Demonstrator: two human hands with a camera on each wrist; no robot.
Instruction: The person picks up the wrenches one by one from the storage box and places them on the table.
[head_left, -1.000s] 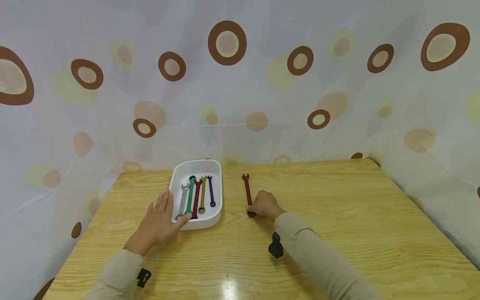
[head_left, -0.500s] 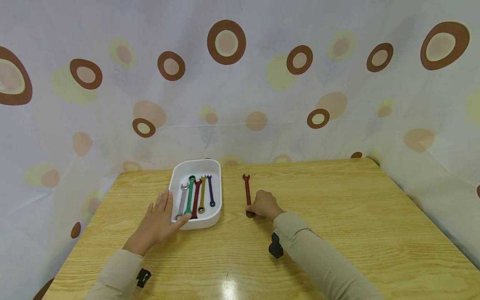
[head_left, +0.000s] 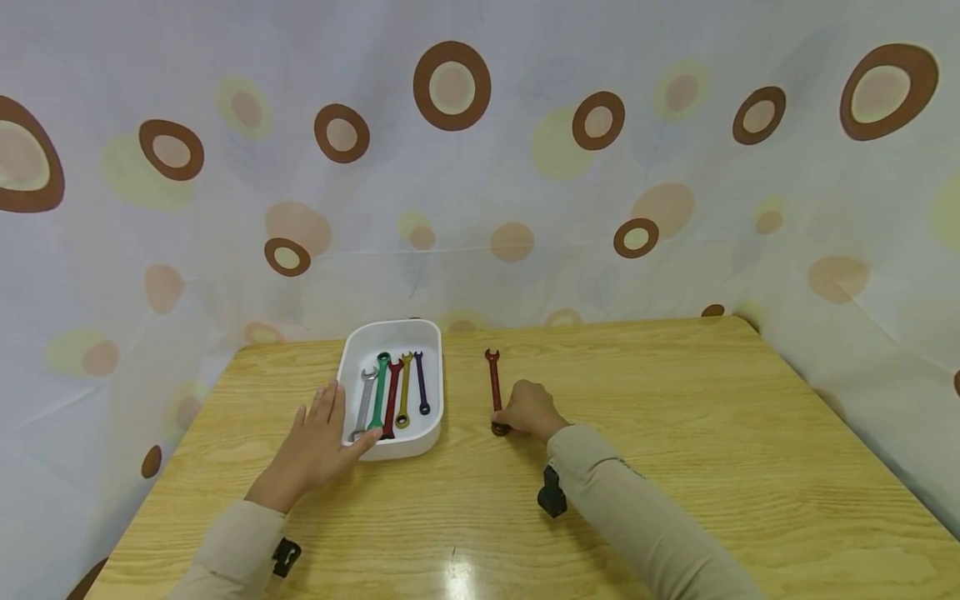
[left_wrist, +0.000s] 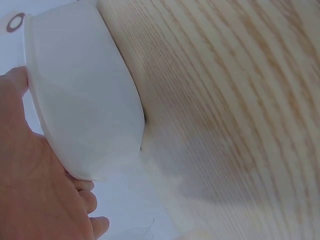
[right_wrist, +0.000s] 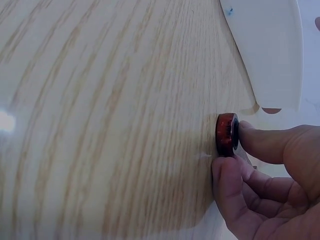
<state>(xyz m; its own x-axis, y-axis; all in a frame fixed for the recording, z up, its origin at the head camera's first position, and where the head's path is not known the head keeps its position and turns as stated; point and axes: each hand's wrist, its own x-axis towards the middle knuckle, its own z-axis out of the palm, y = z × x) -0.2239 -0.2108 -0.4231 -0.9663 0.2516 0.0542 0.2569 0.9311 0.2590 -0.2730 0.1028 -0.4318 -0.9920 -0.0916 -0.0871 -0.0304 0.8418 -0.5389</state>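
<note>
My right hand [head_left: 531, 410] pinches a red combination wrench [head_left: 495, 379] near its ring end. The wrench lies lengthwise on the table, its open-jaw end pointing away from me. In the right wrist view the red ring end [right_wrist: 226, 134] shows between thumb and fingers. My left hand [head_left: 318, 446] rests at the near left corner of a white tray [head_left: 441, 387], fingers straight along its side and thumb over the near rim. Inside the tray lie a silver wrench [head_left: 365, 402], a green wrench [head_left: 380, 392], another red wrench [head_left: 393, 398], a yellow wrench [head_left: 405, 390] and a purple wrench [head_left: 422, 385].
The wooden table [head_left: 675, 433] extends right of the held wrench and toward me. A patterned cloth [head_left: 480, 192] hangs behind it and along both sides. A black wrist mount [head_left: 552, 493] sits under the right sleeve, and another mount [head_left: 286, 556] by the left one.
</note>
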